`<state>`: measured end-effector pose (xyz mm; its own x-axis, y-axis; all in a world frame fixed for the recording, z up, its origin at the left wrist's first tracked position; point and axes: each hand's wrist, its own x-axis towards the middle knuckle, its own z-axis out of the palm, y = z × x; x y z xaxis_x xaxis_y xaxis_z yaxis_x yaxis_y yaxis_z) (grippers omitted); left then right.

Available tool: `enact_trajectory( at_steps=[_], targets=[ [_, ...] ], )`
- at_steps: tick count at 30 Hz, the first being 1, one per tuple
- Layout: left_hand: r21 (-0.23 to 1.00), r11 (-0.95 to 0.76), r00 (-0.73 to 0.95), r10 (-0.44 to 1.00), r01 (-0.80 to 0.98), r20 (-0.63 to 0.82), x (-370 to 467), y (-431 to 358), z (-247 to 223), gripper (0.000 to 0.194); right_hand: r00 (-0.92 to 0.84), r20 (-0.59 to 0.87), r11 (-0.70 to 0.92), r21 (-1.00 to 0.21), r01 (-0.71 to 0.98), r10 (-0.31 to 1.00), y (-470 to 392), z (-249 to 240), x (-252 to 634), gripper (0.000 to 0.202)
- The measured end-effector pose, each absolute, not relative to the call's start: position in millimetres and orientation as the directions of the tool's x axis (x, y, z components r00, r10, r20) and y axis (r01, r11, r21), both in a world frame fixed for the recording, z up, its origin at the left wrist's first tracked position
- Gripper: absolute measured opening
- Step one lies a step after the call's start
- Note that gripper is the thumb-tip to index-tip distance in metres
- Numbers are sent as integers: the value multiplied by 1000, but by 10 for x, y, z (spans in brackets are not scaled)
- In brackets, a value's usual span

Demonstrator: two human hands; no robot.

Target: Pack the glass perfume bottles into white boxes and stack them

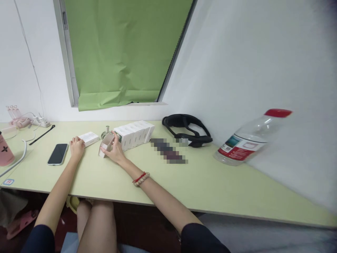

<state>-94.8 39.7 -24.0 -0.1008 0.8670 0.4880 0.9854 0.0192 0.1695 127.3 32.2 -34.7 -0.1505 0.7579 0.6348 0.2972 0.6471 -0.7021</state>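
My right hand (115,150) is closed round a small open box (106,144), whose pale pinkish inside shows. My left hand (77,147) rests at the left end of a flat white box (90,138) lying on the table, with its fingers bent over that end. Just right of the open box stands a row of several white boxes (135,134), side by side. Behind the open box is a small glass bottle (105,132), partly hidden.
A phone (58,154) lies left of my left hand. A pink cup (5,151), a white cable (19,160) and a power strip (40,123) are further left. A black headset (188,130) and a large plastic bottle (244,142) stand on the right of the table (210,189).
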Motion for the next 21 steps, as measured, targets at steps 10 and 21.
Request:
enact_trajectory(
  at_steps=[10, 21],
  targets=[
    [758, 100, -545, 755, 645, 364, -976, 426, -111, 22, -68, 694, 642, -618, 453, 717, 369, -330, 1251, 89],
    [941, 62, -434, 896, 334, 95, -899, 547, -231, 74, -102, 642, 606, -643, 468, 760, 298, -271, 1247, 75]
  ],
)
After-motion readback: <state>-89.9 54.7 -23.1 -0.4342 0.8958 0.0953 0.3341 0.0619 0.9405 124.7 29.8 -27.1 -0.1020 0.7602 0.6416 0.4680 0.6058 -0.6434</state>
